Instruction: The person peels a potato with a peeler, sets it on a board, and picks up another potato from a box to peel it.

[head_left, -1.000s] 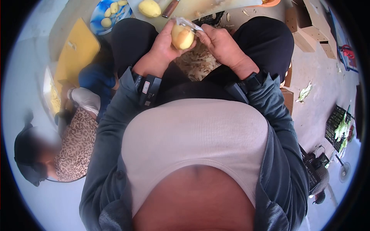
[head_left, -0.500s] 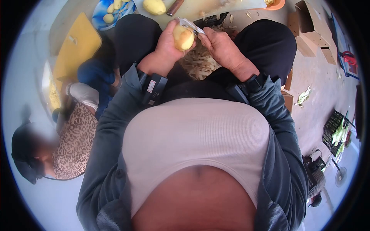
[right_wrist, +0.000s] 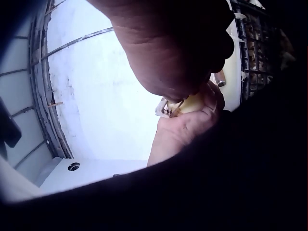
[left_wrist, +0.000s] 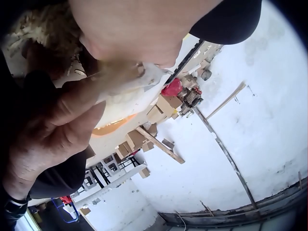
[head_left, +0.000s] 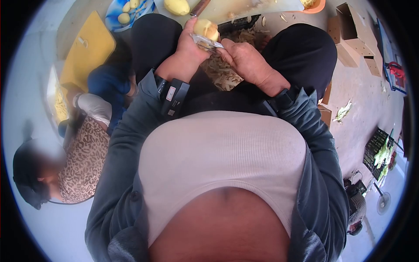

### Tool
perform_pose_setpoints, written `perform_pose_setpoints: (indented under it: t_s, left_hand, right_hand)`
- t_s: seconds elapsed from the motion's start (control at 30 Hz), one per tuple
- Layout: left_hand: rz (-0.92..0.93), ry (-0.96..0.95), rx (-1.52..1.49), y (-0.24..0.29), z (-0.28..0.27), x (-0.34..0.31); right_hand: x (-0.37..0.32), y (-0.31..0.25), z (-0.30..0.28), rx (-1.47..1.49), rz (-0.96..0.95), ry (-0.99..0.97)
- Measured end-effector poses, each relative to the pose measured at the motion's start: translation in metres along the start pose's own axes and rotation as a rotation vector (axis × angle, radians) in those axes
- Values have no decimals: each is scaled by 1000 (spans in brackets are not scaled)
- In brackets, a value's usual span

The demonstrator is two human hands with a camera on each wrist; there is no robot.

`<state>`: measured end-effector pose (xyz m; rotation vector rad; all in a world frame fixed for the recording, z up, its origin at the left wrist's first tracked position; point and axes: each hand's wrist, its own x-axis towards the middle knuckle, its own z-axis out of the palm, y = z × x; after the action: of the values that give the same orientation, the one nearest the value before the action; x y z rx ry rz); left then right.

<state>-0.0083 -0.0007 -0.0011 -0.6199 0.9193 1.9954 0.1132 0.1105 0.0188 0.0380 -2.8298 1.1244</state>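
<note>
My left hand [head_left: 188, 49] grips a pale yellow potato [head_left: 204, 27] with a brownish patch on its right side. My right hand [head_left: 248, 62] holds a peeler [head_left: 207, 43] by its handle end, and the peeler lies across the potato's near side, close to the left palm. In the right wrist view the peeler's head [right_wrist: 166, 109] shows beside the potato [right_wrist: 193, 103], with the left hand [right_wrist: 185, 129] beneath. Blur covers the peeler in the left wrist view, where the right hand's fingers [left_wrist: 62, 120] reach it from the left.
Peelings [head_left: 222, 70] lie heaped between the knees. Beyond stand a board [head_left: 244, 6] with a peeled potato [head_left: 176, 6] and a wooden-handled tool [head_left: 200, 8], a blue-white plate [head_left: 114, 22] of potatoes, and an orange bowl [head_left: 317, 8]. Another person [head_left: 85, 161] sits at left; cardboard boxes [head_left: 353, 35] stand right.
The peeler has moved from the potato's far upper side toward me, down to its near side. The potato has shifted slightly away from me and turned in the left hand.
</note>
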Motion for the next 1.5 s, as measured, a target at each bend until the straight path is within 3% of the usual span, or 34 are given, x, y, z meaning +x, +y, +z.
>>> perform_pose_setpoints:
  t_s: [0.27,0.37,0.43,0.53,0.6,0.67,0.7,1.0,1.2,1.33,1.5]
  left_hand:
    - [-57,-66,-79,4,-10,6]
    - [-20,-69,-31,10,-6,2]
    - [25,-61,12,10,-4,0]
    - [19,-110,-61,10,-4,-5]
    - [-7,-209,-106,12,-5,-8]
    - [40,-260,-65,10,-2,-15]
    - [91,-305,-26,9,1,-18]
    - [177,-317,58,3,-3,-4]
    - [58,-203,2,2,-10,4]
    - [70,-235,1,1,-18,12]
    - [49,-28,-12,2,-11,9]
  right_hand:
    - [-4,9,2,132,24,-110]
    - [-4,17,4,317,-132,-54]
    - [-3,14,-6,859,299,-83]
    - [3,21,-13,1057,467,210]
    - [5,29,-8,990,461,221]
    - [2,25,-5,246,39,321]
    - [3,21,-10,228,90,212]
    - [7,11,-12,140,36,173]
    - [4,6,-6,104,11,113]
    - [4,5,-4,39,14,77]
    - [0,4,1,47,25,59]
